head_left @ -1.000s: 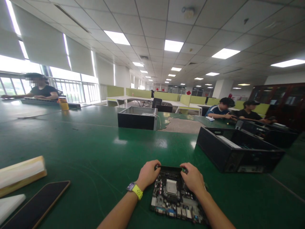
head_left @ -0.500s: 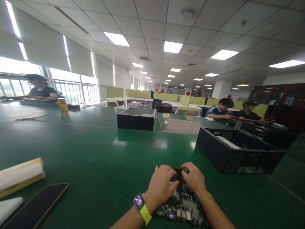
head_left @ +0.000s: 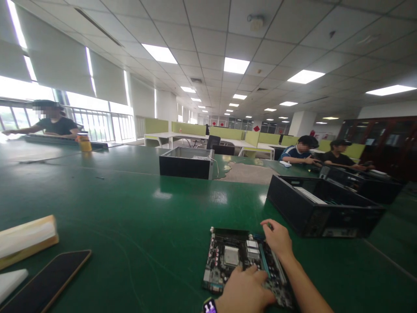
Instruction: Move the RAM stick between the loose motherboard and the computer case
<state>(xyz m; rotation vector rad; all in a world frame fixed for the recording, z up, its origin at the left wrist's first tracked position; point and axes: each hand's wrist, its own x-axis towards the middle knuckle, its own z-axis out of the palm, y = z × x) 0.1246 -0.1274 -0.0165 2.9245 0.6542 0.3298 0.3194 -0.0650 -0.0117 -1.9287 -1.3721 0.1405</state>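
A computer motherboard (head_left: 232,254) with a square silver processor lies flat on the green table (head_left: 137,217) just in front of me. My left hand (head_left: 244,290), a watch on its wrist, rests over the board's near edge with the fingers bent down onto it. My right hand (head_left: 276,238) curls over the board's far right corner, fingertips at its edge. Whether either hand actually grips the board is not clear.
An open black computer case (head_left: 322,211) lies to the right of the board, another case (head_left: 186,162) farther back. A dark phone (head_left: 48,282) and a pale box (head_left: 26,239) lie at the left. A person sits at the far left, two more at the right.
My left hand has pulled back from the board's far edge to its near edge, uncovering the processor. My right hand has shifted a little to the right corner.
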